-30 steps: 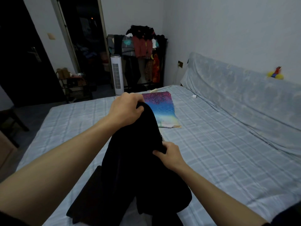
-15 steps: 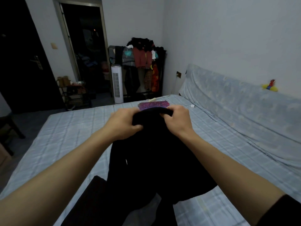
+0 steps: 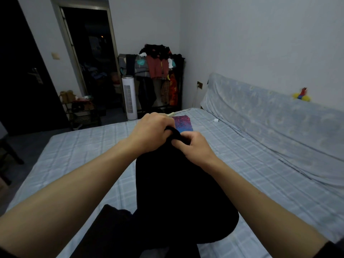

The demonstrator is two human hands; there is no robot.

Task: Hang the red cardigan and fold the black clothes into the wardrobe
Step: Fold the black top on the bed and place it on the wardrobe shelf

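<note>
Head view: both bare forearms reach forward over a bed with a pale blue plaid sheet (image 3: 83,146). Left hand (image 3: 150,130) has its fingers curled round the top edge of a black fabric garment (image 3: 176,192). Right hand (image 3: 193,146) is just beside it, thumb and fingers pinching the same bunched edge. The hands are nearly touching. The garment is lifted at that edge and hangs down between the arms, its lower part spreading on the sheet at the near side of the bed. More black cloth lies at the bottom of frame; can't tell whether it's the same piece. Behind the hands, flat on the sheet: a purple-to-blue patterned rectangular cloth (image 3: 183,123), partly hidden. Right side: a headboard draped in pale blue patterned fabric (image 3: 270,112), with a small yellow and red plush toy (image 3: 301,95) on top. Far corner: an open dark clothes rack (image 3: 181,81) piled with mixed clothing, with a red garment (image 3: 157,68) hanging at its front. A white tower fan (image 3: 129,97) stands just left of the rack. Far left: a dark door (image 3: 28,81) and a low shelf (image 3: 81,112) holding shoes.
</note>
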